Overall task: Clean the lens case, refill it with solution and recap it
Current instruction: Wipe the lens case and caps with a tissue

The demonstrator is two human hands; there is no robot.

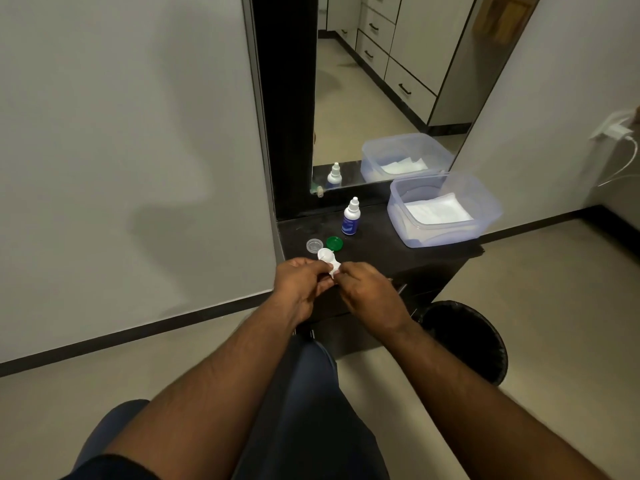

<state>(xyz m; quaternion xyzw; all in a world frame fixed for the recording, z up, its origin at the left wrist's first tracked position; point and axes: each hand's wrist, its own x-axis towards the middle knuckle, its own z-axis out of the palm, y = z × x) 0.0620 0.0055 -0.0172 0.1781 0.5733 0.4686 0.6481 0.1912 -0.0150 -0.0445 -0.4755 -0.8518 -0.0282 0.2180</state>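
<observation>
Stage: cleaning step, judged under way; refilling and recapping not yet done.
Lens case [327, 258]: white, uncapped, held up over the front left corner of the dark worktop [377, 244]; one round well shows above the fingers, the other is hidden between the hands.
Left hand [300, 279]: fingers curled round the near end of the case, holding it.
Right hand [367, 285]: fingertips pinched together at the hidden well; a small white wad seems to be pressed there, too small to tell whether it is tissue.
Caps: clear cap [314, 244] and green cap [334, 243] lie off, side by side near the worktop's left edge, just behind the case.
Solution bottle [351, 217]: upright, white nozzle cap on, behind the green cap towards the mirror [381, 98]; judged untouched so far.
Tissue tub [443, 209]: translucent, open, at the worktop's right edge, white sheets inside.
Bin [467, 337]: black-lined, on the floor beside the unit's right front corner.
Remaining: finish wiping, fill both wells, screw both caps back.
</observation>
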